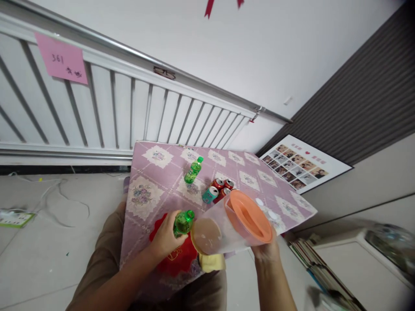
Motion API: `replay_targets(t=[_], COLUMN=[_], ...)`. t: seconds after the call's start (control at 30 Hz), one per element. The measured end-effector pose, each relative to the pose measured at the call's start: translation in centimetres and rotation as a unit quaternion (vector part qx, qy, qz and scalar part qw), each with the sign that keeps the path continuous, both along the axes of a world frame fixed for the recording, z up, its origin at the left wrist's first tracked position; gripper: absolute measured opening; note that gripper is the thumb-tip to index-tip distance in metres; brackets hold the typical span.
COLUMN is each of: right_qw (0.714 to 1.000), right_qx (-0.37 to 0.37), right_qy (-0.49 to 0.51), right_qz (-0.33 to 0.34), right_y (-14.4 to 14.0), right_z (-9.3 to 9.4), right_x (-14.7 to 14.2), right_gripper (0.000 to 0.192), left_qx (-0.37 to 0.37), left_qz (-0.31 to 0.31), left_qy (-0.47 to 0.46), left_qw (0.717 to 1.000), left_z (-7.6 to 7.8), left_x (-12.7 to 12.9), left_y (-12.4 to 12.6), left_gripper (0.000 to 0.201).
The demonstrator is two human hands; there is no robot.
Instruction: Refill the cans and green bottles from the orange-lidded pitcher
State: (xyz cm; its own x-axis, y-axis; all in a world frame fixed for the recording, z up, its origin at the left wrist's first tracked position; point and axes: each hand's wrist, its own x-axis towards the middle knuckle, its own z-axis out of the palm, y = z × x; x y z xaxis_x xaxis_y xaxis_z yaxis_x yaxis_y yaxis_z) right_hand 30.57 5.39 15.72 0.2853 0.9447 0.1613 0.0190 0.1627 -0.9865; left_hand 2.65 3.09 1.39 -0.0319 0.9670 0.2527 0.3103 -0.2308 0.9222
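My left hand [167,235] is wrapped around a green plastic bottle [183,223] whose mouth shows no cap. A red scalloped mat [177,261] lies on the table beneath this hand. On the right, my right hand [268,251] grips a clear plastic pitcher [223,226] near its orange lid [249,216]; its fingers are partly hidden. The pitcher leans, with its base toward the bottle. Whether the brownish area at its base is liquid, I cannot tell. A yellow cloth [212,262] sits just below the pitcher's base, near the table's front edge.
A capped green bottle [193,170] stands farther back on the flowered tablecloth [145,166]. Beside the pitcher are a teal can [210,195] and several red cans [218,183]. A white radiator [142,112] runs behind the table, and a photo board [304,162] leans at the right.
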Motion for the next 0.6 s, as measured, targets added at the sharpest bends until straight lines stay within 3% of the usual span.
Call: replay_targets(t=[0.1, 0.33, 0.5, 0.6], right_qw=[1.000, 0.988, 0.983, 0.985], right_qx=[-0.004, -0.040, -0.015, 0.026], right_qy=[0.008, 0.141, 0.126, 0.095], right_qz=[-0.002, -0.047, -0.130, -0.144], right_y=[-0.6, -1.0, -0.6, -0.4], right_z=[-0.7, -0.5, -0.9, -0.8], right_x=[0.0, 0.7, 2.1, 1.5], right_gripper=[0.037, 0.038, 0.025, 0.036], left_qx=[0.003, -0.010, -0.014, -0.014], left_qz=[0.000, 0.000, -0.006, 0.000], left_qy=[-0.010, -0.018, -0.019, -0.022], left_qw=[1.000, 1.000, 1.000, 1.000], left_z=[0.0, 0.2, -0.1, -0.2], left_x=[0.2, 0.1, 0.1, 0.1], left_y=[-0.1, -0.1, -0.1, 0.0], left_gripper=[0.070, 0.068, 0.071, 0.073])
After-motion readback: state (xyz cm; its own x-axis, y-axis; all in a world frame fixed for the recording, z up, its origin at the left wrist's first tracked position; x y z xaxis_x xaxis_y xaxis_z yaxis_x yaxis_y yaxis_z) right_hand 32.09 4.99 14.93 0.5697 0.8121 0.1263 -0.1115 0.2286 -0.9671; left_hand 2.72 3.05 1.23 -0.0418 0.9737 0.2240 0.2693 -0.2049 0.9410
